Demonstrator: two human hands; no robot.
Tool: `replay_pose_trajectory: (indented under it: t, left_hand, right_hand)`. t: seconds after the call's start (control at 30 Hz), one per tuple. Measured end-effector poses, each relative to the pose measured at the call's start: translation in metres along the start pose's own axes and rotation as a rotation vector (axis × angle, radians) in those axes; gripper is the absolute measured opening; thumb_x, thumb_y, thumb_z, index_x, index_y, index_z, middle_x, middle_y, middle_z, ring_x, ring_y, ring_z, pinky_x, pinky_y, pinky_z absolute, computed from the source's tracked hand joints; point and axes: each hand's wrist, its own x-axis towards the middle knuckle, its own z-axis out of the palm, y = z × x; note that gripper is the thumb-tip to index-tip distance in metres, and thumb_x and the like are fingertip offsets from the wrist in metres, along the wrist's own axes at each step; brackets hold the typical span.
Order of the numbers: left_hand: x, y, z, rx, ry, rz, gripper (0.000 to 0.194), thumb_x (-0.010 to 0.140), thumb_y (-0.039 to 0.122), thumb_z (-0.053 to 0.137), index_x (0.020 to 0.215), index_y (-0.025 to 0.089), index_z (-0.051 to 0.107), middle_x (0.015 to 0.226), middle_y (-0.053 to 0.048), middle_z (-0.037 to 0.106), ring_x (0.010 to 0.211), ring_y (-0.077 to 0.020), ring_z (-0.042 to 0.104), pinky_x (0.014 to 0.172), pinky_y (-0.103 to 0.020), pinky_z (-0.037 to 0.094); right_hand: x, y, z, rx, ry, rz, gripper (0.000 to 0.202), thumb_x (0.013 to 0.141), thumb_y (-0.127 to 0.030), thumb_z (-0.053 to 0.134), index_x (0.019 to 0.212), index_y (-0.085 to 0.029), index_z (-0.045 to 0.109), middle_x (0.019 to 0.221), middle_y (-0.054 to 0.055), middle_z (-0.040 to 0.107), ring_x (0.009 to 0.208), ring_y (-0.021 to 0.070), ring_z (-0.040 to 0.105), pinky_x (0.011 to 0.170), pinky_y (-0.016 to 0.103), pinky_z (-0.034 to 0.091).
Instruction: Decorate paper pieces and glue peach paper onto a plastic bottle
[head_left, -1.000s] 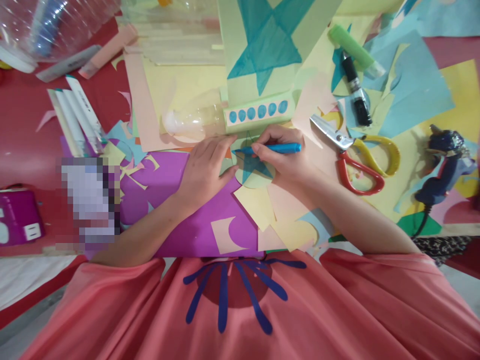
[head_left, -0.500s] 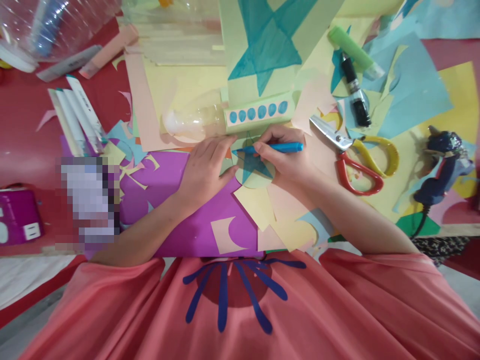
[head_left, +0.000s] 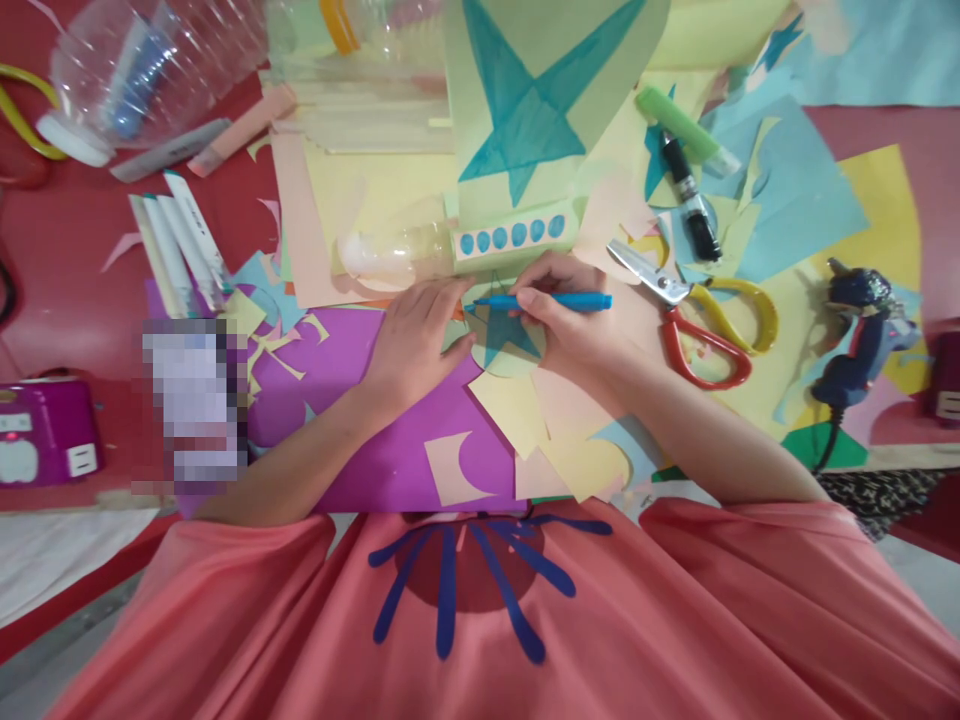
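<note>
My right hand [head_left: 564, 305] is closed round a blue pen [head_left: 583, 301], its tip pointing left at the left arm of a star [head_left: 511, 336]. The star is drawn on a round pale green paper; its lower part is coloured blue-green and its top point is only outlined. My left hand [head_left: 421, 330] lies spread at the left edge of this paper, partly over a purple sheet [head_left: 345, 350]. Just above both hands lies a clear bottle [head_left: 405, 250] with a pale green band, on which a strip with several blue dots [head_left: 513, 235] is stuck.
Scissors [head_left: 686, 300] with red and yellow handles lie right of my right hand, near a black pen [head_left: 690, 198] and a dark blue corded tool [head_left: 855, 340]. White markers [head_left: 180, 240], a large bottle [head_left: 161, 75] and a purple box [head_left: 49, 430] are at the left.
The pen tip has shifted slightly to the right, and the pen lies a little flatter. My left hand stays in place. The view has shifted a little, showing more of the left side.
</note>
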Motion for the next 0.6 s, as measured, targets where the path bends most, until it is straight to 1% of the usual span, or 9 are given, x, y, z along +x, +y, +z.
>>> replay_pose_trajectory:
  t: [0.1,0.2,0.3,0.4,0.47,0.53,0.6]
  left_hand:
    - [0.001,0.000,0.000,-0.001,-0.011,-0.007,0.046,0.089,0.024,0.058,0.134,0.021,0.048,0.134,-0.011,0.061,0.128,-0.0277,0.054,0.106,-0.044,0.044]
    - [0.001,0.000,-0.001,-0.002,-0.012,-0.012,0.045,0.090,0.026,0.057,0.134,0.021,0.047,0.133,-0.011,0.061,0.128,-0.0276,0.053,0.106,-0.044,0.044]
    - [0.002,0.001,-0.002,-0.004,-0.013,-0.012,0.044,0.091,0.026,0.056,0.133,0.020,0.048,0.132,-0.011,0.062,0.126,-0.0279,0.054,0.104,-0.045,0.045]
    - [0.001,0.001,-0.003,-0.006,-0.019,-0.004,0.044,0.091,0.026,0.055,0.134,0.020,0.047,0.134,-0.012,0.061,0.127,-0.0282,0.054,0.103,-0.045,0.045]
    - [0.001,0.000,-0.003,-0.001,-0.014,0.004,0.044,0.091,0.027,0.056,0.134,0.018,0.047,0.134,-0.013,0.060,0.127,-0.0286,0.053,0.104,-0.045,0.044]
    - [0.001,-0.001,-0.002,0.004,-0.003,0.010,0.045,0.091,0.028,0.056,0.134,0.017,0.047,0.134,-0.013,0.060,0.127,-0.0286,0.054,0.105,-0.045,0.044]
    - [0.001,-0.002,-0.001,0.002,0.001,0.018,0.046,0.091,0.029,0.057,0.134,0.018,0.047,0.134,-0.013,0.060,0.127,-0.0289,0.054,0.105,-0.045,0.044]
  right_hand:
    - [-0.006,0.000,-0.001,-0.011,0.034,-0.038,0.040,0.079,-0.062,0.065,0.076,-0.023,0.060,0.067,-0.002,0.060,0.061,0.0110,0.060,0.057,0.026,0.053]
    - [-0.014,-0.001,-0.003,-0.035,0.092,-0.064,0.039,0.077,-0.063,0.067,0.076,-0.024,0.061,0.067,-0.002,0.062,0.062,0.0114,0.061,0.058,0.027,0.054]
    - [-0.019,0.000,-0.006,-0.044,0.113,-0.049,0.038,0.075,-0.060,0.071,0.076,-0.023,0.063,0.070,-0.001,0.064,0.065,0.0116,0.063,0.060,0.027,0.054]
    - [-0.021,0.004,-0.010,-0.023,0.066,-0.001,0.035,0.073,-0.054,0.076,0.085,-0.023,0.067,0.080,0.000,0.068,0.075,0.0126,0.066,0.069,0.028,0.056]
    - [-0.021,0.008,-0.012,0.005,0.010,0.040,0.036,0.075,-0.054,0.075,0.092,-0.023,0.068,0.087,0.001,0.069,0.080,0.0135,0.067,0.075,0.030,0.057]
    - [-0.019,0.010,-0.013,0.031,-0.039,0.080,0.037,0.077,-0.055,0.072,0.094,-0.022,0.068,0.089,0.002,0.070,0.082,0.0140,0.067,0.077,0.031,0.057]
    - [-0.018,0.012,-0.012,0.050,-0.070,0.096,0.038,0.077,-0.056,0.071,0.092,-0.021,0.069,0.086,0.002,0.070,0.079,0.0137,0.067,0.075,0.031,0.057]
